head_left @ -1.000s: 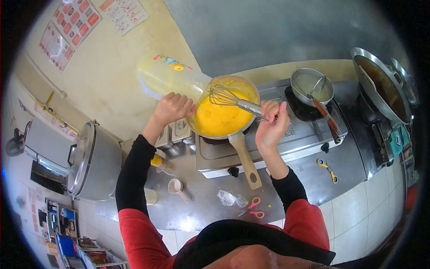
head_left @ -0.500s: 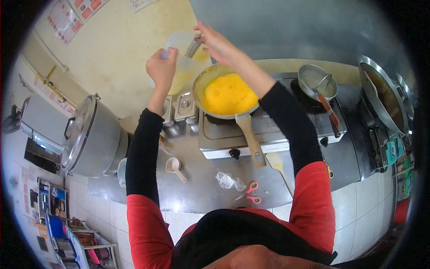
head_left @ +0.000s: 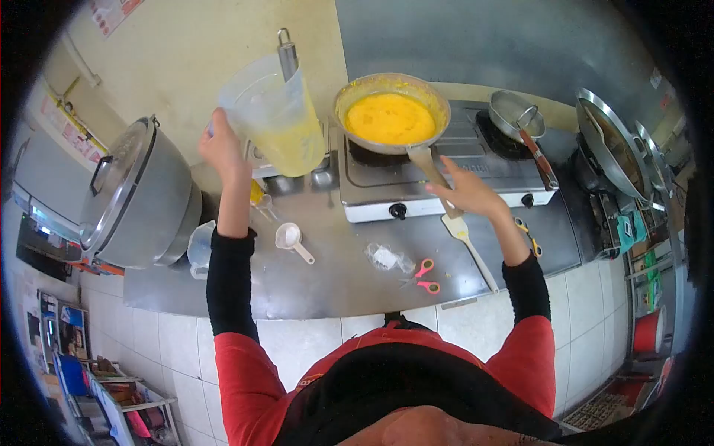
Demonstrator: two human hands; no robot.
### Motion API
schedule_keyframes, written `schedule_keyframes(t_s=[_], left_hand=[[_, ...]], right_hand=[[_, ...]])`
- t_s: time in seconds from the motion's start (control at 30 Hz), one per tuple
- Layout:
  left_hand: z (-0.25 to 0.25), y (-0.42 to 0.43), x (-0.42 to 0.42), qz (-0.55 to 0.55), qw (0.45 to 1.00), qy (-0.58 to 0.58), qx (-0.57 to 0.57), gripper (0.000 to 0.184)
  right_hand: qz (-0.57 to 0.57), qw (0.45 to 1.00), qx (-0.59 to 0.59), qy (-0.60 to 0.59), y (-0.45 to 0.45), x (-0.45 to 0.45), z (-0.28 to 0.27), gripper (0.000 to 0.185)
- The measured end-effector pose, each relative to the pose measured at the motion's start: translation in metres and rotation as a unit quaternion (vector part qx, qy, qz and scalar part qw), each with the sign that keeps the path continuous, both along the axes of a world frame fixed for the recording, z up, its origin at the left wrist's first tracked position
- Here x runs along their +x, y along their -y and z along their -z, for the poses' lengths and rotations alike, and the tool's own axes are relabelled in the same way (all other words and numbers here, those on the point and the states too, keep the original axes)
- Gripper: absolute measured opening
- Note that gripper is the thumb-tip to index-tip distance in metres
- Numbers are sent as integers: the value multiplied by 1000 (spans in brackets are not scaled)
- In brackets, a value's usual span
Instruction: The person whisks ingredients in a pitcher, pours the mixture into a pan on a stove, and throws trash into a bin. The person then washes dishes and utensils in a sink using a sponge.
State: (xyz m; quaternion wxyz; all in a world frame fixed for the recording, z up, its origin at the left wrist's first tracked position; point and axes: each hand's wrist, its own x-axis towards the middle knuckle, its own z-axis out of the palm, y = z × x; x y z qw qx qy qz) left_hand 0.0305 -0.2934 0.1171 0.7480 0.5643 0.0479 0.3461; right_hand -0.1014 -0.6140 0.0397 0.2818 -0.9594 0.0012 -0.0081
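Note:
My left hand [head_left: 223, 149] is closed round the handle of a translucent plastic jug [head_left: 286, 134], raised left of the stove. Yellow residue coats its inside, and a metal whisk's handle [head_left: 287, 56] sticks out of the top. A frying pan [head_left: 444, 111] holding bright yellow liquid [head_left: 390, 119] sits on the left burner. My right hand [head_left: 472, 192] is beside the pan's handle [head_left: 428, 169], fingers spread and thumb near it; whether they touch is unclear. Below lies a cream spatula [head_left: 462, 236].
A two-burner stove [head_left: 372, 212] stands on the steel counter [head_left: 327, 279]. A strainer [head_left: 513, 111] rests on the right burner. Pink-handled scissors [head_left: 426, 276], a crumpled plastic bag [head_left: 387, 257] and a white scoop [head_left: 290, 238] lie in front. A large pot [head_left: 134, 201] stands left, a wok [head_left: 617, 149] right.
The jug has moved from behind the pan to its left, lower and nearer, with the whisk in it. My right hand has left the whisk and come down beside the pan's handle.

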Motion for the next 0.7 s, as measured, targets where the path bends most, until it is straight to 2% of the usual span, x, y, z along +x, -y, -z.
schedule_keyframes(t_s=[0.03, 0.07, 0.17, 0.4, 0.57, 0.63, 0.7], left_hand=[[3, -10, -15, 20, 999, -19, -29, 31], [9, -22, -30, 22, 999, -21, -31, 31], [30, -61, -79, 50, 998, -17, -43, 33], [104, -132, -189, 14, 995, -79, -57, 30], [141, -165, -260, 4, 993, -111, -28, 25], [152, -174, -281, 4, 989, -117, -90, 22], [158, -179, -301, 4, 988, -128, -91, 22]], right_hand=[[23, 990, 49, -130, -12, -8, 0, 72], [24, 991, 99, -86, -20, -10, 5, 69], [33, 996, 72, -38, -18, 5, 34, 66], [52, 997, 35, -35, -27, 11, 43, 58], [60, 995, 73, -44, -34, 4, 38, 59], [62, 995, 64, -51, -31, 5, 41, 60], [104, 989, -46, 97, -29, 7, 50, 58]])
